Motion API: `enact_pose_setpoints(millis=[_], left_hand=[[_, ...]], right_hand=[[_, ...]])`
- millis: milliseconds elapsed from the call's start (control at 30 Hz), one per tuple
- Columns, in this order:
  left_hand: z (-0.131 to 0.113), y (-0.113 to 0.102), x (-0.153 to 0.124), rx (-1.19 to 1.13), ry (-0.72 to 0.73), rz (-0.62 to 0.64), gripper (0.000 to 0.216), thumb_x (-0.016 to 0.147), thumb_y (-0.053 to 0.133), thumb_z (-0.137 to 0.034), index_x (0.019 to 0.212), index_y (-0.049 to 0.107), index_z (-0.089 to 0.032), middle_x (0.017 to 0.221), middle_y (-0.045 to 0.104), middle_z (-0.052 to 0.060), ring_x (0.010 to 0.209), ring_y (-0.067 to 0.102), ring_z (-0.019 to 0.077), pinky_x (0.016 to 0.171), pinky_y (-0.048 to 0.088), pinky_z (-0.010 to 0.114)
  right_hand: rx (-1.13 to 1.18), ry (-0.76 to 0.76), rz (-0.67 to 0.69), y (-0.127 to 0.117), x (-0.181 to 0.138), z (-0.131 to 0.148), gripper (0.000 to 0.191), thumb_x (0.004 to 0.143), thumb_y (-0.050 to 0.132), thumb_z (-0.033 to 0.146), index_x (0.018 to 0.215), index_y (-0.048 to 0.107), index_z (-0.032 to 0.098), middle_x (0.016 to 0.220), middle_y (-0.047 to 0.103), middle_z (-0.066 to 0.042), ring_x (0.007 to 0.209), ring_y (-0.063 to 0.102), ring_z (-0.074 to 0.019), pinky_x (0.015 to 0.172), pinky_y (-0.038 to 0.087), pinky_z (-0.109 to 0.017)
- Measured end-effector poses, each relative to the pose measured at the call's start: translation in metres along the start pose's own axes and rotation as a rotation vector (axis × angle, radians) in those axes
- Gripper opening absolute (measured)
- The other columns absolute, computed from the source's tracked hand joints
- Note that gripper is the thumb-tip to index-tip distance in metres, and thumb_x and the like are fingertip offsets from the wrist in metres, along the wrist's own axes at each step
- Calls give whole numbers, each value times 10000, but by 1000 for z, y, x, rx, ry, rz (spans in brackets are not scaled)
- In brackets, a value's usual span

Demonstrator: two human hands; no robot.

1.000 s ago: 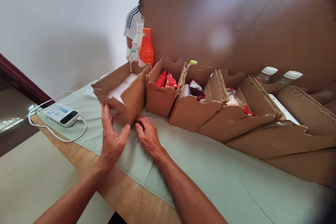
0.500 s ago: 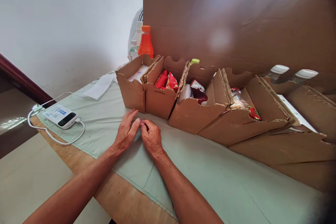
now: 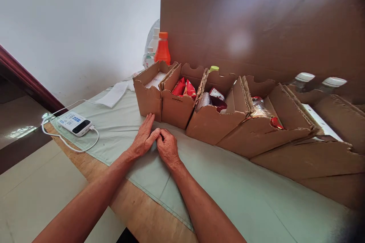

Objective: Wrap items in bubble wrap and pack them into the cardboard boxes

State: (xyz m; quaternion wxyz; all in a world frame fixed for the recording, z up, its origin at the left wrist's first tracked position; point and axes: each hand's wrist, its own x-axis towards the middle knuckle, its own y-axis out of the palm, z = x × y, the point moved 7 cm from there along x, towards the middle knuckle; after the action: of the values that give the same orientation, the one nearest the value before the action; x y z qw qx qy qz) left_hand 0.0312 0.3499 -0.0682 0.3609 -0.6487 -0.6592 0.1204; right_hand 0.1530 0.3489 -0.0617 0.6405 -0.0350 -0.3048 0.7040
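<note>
Both hands are empty: left hand (image 3: pixel 144 139) flat, right hand (image 3: pixel 167 147) loosely curled on the desk cloth (image 3: pixel 228 182). Leftmost cardboard box (image 3: pixel 148 93), just beyond the fingertips, could be nudged out of line.

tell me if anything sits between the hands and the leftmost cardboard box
Nothing visible does. The left hand and right hand rest on the green cloth just in front of the leftmost cardboard box, with only bare cloth between.

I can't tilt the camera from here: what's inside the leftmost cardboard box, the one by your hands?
The leftmost cardboard box shows something white and flat, perhaps plastic-wrapped, near its top. Its front wall hides everything lower. The left hand and right hand rest empty on the green cloth before it.
</note>
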Motion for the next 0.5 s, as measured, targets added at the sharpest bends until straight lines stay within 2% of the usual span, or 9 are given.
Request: enact_pose_setpoints(millis=[167, 333, 500], left_hand=[[2, 2, 2, 24, 0, 52, 738, 1033, 356, -586, 1604, 338, -120, 1717, 202, 183, 1604, 151, 290, 1305, 160, 516], [2, 3, 3, 47, 3, 57, 659, 1047, 375, -547, 1593, 376, -180, 1721, 208, 142, 1603, 162, 287, 1294, 180, 547], [1, 2, 3, 45, 17, 43, 667, 1048, 375, -540, 1588, 388, -150, 1713, 227, 160, 1603, 157, 291, 1297, 182, 540]], right_hand=[[-14, -4, 10, 1, 1, -1, 232, 960, 480, 232, 786, 628, 190, 799, 649, -23, 737, 579, -175, 724, 443, -291], [-21, -18, 9, 1, 1, 2, 260, 963, 449, 228, 792, 643, 202, 810, 672, -38, 736, 575, -174, 717, 443, -284], [-34, -29, 7, 0, 1, 3, 295, 958, 420, 250, 787, 657, 211, 810, 683, -50, 733, 575, -186, 713, 445, -284]])
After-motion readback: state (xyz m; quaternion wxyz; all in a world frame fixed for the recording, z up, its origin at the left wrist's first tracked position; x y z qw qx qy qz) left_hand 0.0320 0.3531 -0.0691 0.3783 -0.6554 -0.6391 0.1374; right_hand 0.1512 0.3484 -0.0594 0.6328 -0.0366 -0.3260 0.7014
